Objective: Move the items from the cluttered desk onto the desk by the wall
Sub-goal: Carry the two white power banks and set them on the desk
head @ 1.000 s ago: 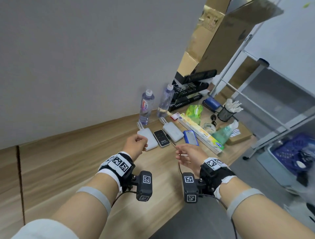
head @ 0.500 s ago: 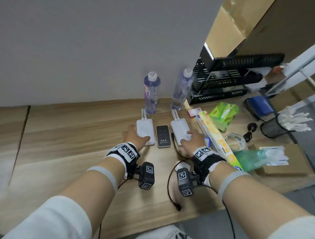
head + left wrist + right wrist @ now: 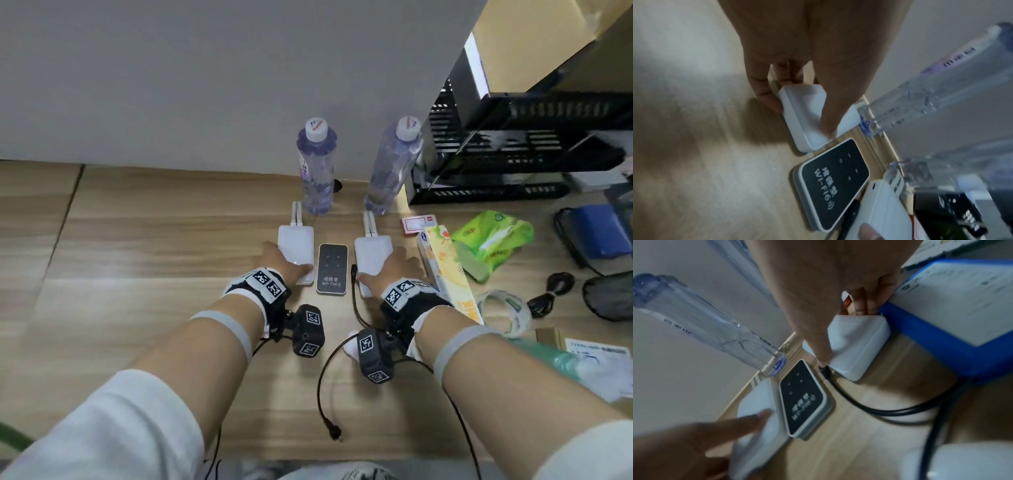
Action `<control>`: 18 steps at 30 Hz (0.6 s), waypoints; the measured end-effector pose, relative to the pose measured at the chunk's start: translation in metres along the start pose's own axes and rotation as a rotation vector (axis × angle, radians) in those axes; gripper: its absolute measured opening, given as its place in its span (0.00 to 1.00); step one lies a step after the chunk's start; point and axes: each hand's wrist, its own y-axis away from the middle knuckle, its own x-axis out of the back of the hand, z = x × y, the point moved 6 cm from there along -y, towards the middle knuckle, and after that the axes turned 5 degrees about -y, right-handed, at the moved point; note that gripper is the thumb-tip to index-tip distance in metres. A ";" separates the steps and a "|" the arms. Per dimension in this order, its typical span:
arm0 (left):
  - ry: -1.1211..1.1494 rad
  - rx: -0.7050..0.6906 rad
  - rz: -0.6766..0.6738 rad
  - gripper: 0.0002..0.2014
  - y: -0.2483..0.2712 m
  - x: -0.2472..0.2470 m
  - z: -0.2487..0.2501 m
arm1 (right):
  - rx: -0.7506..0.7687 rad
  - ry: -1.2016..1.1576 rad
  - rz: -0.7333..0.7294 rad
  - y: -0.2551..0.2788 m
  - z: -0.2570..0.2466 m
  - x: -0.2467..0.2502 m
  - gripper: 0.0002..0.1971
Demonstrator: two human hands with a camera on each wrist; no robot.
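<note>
Fingers [image 3: 764,91] and thumb of the left hand [image 3: 284,263] pinch the long edges of the left white power bank [image 3: 297,243], which lies flat on the wooden desk [image 3: 137,257] at frame centre in the head view. Fingers [image 3: 869,305] and thumb of the right hand [image 3: 387,274] likewise clamp the sides of the right white power bank [image 3: 372,253], a black cable [image 3: 325,377] plugged into its near end. Between them lies a black-faced Wi-Fi device [image 3: 332,269] (untouched). Above stand two clear water bottles [image 3: 317,164] against the wall. Right of the hands: a long yellow box [image 3: 445,270], green tissue pack [image 3: 493,240], tape roll [image 3: 507,311], and black mesh tray rack [image 3: 513,150] at upper right.
</note>
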 end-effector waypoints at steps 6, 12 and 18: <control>0.029 -0.071 -0.007 0.31 0.012 0.003 -0.014 | 0.027 -0.037 -0.070 -0.004 -0.016 -0.009 0.51; 0.336 0.023 0.036 0.25 0.034 0.038 -0.088 | 0.053 -0.200 0.031 0.032 -0.038 -0.016 0.30; 0.704 0.059 0.080 0.25 0.049 0.124 -0.195 | 0.075 -0.546 0.089 0.132 -0.122 -0.037 0.33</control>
